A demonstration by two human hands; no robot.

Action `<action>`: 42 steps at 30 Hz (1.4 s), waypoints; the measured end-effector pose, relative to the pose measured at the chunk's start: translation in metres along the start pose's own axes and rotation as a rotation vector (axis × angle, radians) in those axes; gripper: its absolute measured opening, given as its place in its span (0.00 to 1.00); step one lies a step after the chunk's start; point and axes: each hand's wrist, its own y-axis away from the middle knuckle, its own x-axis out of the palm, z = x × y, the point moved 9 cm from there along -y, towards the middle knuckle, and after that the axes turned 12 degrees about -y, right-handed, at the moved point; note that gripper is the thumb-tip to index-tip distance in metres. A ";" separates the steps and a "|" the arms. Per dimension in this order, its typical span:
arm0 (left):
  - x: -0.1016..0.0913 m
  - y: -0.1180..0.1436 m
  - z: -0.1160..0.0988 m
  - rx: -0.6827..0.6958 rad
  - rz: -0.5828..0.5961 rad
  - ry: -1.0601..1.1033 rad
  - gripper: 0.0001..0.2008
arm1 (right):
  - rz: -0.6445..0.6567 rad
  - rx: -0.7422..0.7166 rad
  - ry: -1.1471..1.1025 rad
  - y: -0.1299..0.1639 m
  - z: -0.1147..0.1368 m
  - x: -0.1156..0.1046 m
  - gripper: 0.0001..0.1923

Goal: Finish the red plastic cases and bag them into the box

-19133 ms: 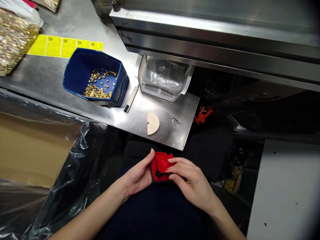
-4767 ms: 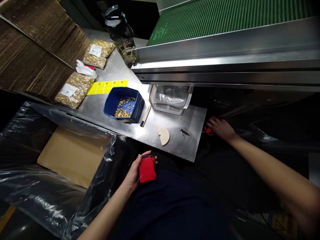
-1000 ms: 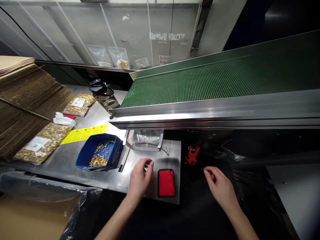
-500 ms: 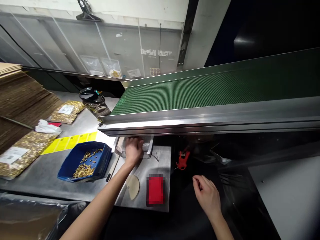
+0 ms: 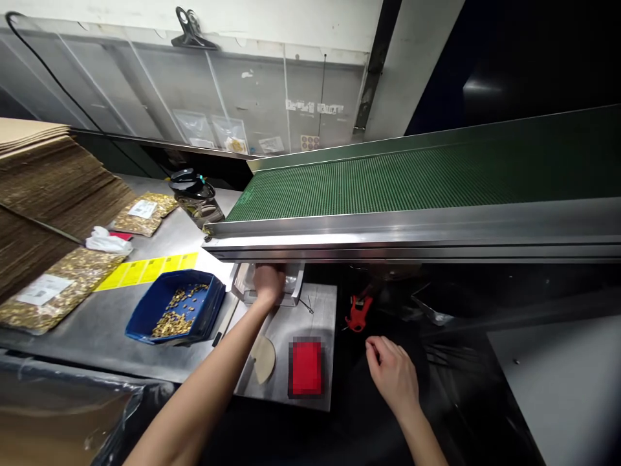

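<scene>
— Now, a reach in hand: left hand (image 5: 268,282) pushed into the white bin (image 5: 297,296), tucked under the steel rail of the conveyor (image 5: 388,178) at the back of the metal table (image 5: 97,323).

— Holding anything in there?

— Cannot tell. Fingers sunk in the clear bag lining the bin and shaded by the rail, with only knuckles and wrist on show. Closed or spread, impossible to say.

— And the right hand (image 5: 392,374)?

— Hanging past the table's right edge over the dark gap, palm down, fingers loosely curled, nothing in it. Nearest to the red-handled tool (image 5: 358,313), yet apart from it.

— Where exactly is the bin, then?

— Just right of the blue tray (image 5: 145,317) with its scatter of brass parts. Well behind the red pad (image 5: 306,367) and the pale half-disc (image 5: 264,358), both lying flat near the front edge, untouched.

— Step in hand, by the look of it?

— Probably a rummage or a pick inside the bin. How far along, no telling.

— Needed for a next move?

— Judging from the layout, a clean draw of the wrist back and out from under the rail, given the low clearance overhead. Care not to drag the loose bag along. Forearm kept above the half-disc and clear of the tray rim. Right hand free for steadying the bin, if wanted.
</scene>
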 end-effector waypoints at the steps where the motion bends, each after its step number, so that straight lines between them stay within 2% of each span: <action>1: -0.002 0.002 -0.002 0.005 -0.017 0.018 0.15 | -0.002 0.001 -0.001 0.000 0.002 0.001 0.12; 4: -0.017 0.023 -0.005 0.093 -0.092 0.117 0.10 | -0.013 0.022 -0.012 -0.002 0.001 0.000 0.12; 7: -0.037 0.058 0.002 0.178 -0.155 0.243 0.08 | -0.021 0.051 -0.039 -0.004 -0.006 -0.003 0.12; 10: -0.061 0.098 0.023 0.157 -0.191 0.384 0.11 | -0.018 0.077 -0.097 -0.004 -0.007 -0.008 0.12; 13: -0.077 0.140 0.041 0.073 -0.161 0.523 0.14 | -0.005 0.102 -0.185 -0.002 0.019 -0.012 0.14; 15: -0.080 0.166 0.040 0.045 -0.069 0.610 0.14 | 0.055 0.124 -0.347 -0.002 0.056 -0.007 0.14; 18: -0.065 0.199 0.020 0.037 0.193 0.775 0.18 | 0.262 0.162 -0.743 -0.003 0.124 0.017 0.10; 20: -0.051 0.215 0.007 0.026 0.363 0.871 0.20 | 0.362 0.190 -0.809 -0.006 0.154 0.032 0.15; 21: -0.045 0.221 0.003 0.017 0.423 0.905 0.21 | 0.407 0.212 -0.797 -0.007 0.160 0.039 0.15; 23: -0.038 0.226 0.000 -0.007 0.485 0.950 0.23 | 0.483 0.251 -0.733 -0.007 0.158 0.049 0.12; 25: -0.033 0.228 0.000 -0.044 0.527 0.995 0.26 | 0.487 0.277 -0.663 -0.005 0.143 0.051 0.16; 27: -0.030 0.231 -0.004 -0.070 0.593 1.061 0.28 | 0.379 0.290 -0.556 -0.004 0.124 0.041 0.18; 30: -0.031 0.240 -0.023 0.034 0.725 1.100 0.21 | 0.170 0.276 -0.393 -0.001 0.108 0.018 0.14; 31: -0.033 0.240 -0.025 0.077 0.697 1.050 0.18 | 0.127 0.268 -0.350 0.001 0.107 0.013 0.14; 32: -0.038 0.238 -0.023 0.104 0.618 0.972 0.17 | 0.107 0.267 -0.313 0.004 0.107 0.010 0.14; 35: -0.060 0.225 0.006 0.058 0.244 0.733 0.15 | 0.131 0.264 -0.182 0.011 0.114 0.013 0.09; 37: -0.074 0.222 0.024 0.046 0.086 0.630 0.13 | 0.137 0.205 -0.099 0.011 0.129 0.018 0.06; 39: -0.075 0.226 0.033 0.089 0.099 0.553 0.10 | 0.152 0.164 -0.109 0.007 0.145 0.026 0.07; 41: -0.063 0.239 0.037 0.131 0.246 0.524 0.09 | 0.220 0.232 -0.223 0.000 0.155 0.039 0.06; 42: -0.055 0.248 0.040 0.126 0.333 0.523 0.11 | 0.261 0.288 -0.288 -0.004 0.157 0.045 0.10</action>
